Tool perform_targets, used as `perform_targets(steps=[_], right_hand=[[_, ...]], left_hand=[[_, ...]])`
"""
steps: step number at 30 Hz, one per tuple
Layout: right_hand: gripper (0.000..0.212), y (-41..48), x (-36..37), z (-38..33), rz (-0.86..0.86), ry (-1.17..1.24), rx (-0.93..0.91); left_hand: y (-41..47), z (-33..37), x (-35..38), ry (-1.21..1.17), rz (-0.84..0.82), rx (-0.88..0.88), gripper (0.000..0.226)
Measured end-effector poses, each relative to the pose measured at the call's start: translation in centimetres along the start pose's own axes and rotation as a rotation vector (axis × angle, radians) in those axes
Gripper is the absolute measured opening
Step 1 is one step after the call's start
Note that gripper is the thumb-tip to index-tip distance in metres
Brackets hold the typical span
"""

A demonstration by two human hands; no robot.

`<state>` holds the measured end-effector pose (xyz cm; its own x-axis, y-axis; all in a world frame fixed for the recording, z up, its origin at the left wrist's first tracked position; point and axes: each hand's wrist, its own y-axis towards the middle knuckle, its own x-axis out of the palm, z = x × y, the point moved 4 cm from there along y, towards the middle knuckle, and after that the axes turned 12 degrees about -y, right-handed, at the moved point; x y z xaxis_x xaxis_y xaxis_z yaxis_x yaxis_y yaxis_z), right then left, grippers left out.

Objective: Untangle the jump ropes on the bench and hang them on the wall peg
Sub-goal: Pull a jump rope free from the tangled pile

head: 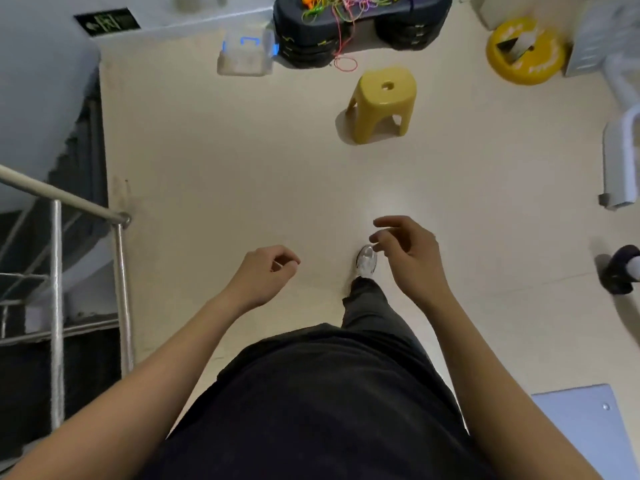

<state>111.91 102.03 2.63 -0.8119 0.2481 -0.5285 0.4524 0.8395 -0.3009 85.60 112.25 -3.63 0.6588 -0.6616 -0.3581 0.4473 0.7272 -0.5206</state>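
While both hands [268, 268] hang empty, tangled jump ropes [341, 8] top the bench [408, 22].

A dark bench [408, 26] at the far end carries tangled jump ropes [341, 6] (one red strand trails down to the floor)

text: none legible | dark wall sign [107, 22]: blurred | yellow disc [524, 51]: blurred

Pretty dim, flat indoor light with a soft glare patch on the floor [384, 202] and a faint shadow under the yellow stool [382, 105]. Whole frame is soft, edges bend fisheye-style, and the top strip is blurriest.
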Motion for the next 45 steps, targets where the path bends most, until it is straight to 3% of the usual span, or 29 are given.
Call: perform_targets(steps=[5,11,17,22,29,36,41,45], right_hand=[[0.022,16.9,-5.2,-3.5,-0.053,-0.015,0.000],[0.022,32.9,-8.6,-3.5,-0.220,-0.234,0.079],[0.026,51.4,-8.8,-5.1,-0.265,-0.341,0.149],[0.025,67.1,-9.2,-12.1,-0.226,-0.374,0.153],[0.025,84.2,-11.2,-23.3,-0.145,-0.219,0.045],[0.021,100.4,-14.1,-27.7,-0.164,-0.112,-0.111],[0.021,114.5,-18.8,-24.5,-0.257,-0.156,-0.126],[0.025,123.6,-23.3,-21.3,-0.419,-0.321,-0.066]], left_hand=[[13.6,10.6,-1.5,-0.043,0.070,0.007,0.013],[28.4,23.4,-6.6,-0.211,0.140,0.095,0.014],[46.8,30.4,-14.3,-0.267,0.165,0.113,0.019],[59.6,35.3,-20.9,-0.260,0.118,0.097,0.017],[72.6,42.5,-26.3,-0.226,0.069,0.061,0.018],[85.8,48.8,-27.5,-0.252,0.147,0.054,0.017],[98.7,54.8,-24.3,-0.271,0.246,0.042,0.016],[106.8,60.6,-21.9,-0.148,0.206,-0.005,0.018]])
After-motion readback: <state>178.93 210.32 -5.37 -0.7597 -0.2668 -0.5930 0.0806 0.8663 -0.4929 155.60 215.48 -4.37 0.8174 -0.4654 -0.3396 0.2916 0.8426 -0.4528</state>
